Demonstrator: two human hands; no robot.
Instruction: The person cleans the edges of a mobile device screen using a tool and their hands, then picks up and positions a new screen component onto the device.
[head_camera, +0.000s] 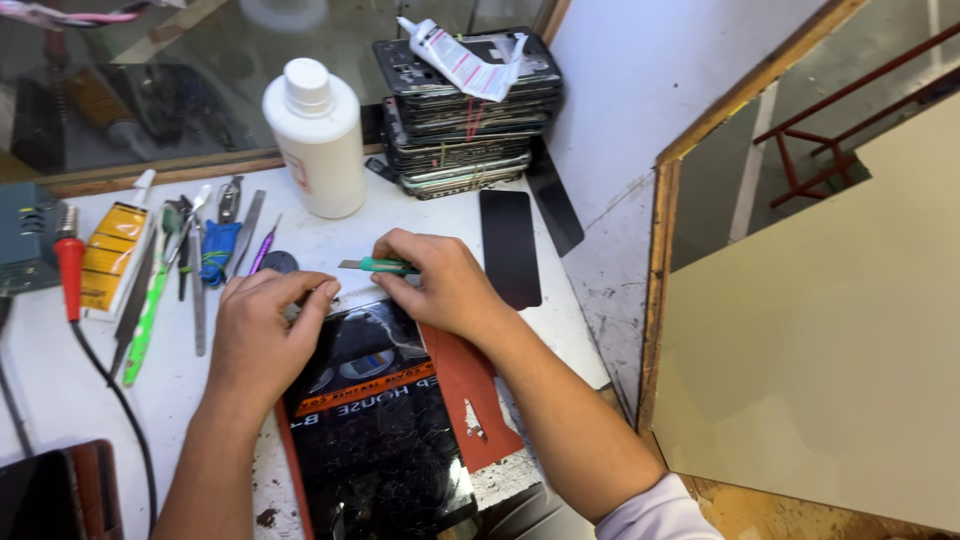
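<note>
My right hand (440, 285) holds a small green-handled knife (378, 265), its blade pointing left over the top edge of a phone. The phone (360, 345) lies flat on a black cracked glass panel (385, 440), which rests on a red mat (465, 390). My left hand (262, 335) presses down on the left upper corner of the phone, fingers curled. Both hands sit close together at the phone's top edge.
A white plastic bottle (318, 138) stands behind the hands. A stack of phone frames (465, 110) with a glue tube (460, 60) on top is at the back. Several hand tools (195, 255) lie left. A dark glass strip (509, 248) lies right. The table edge (600, 350) drops off right.
</note>
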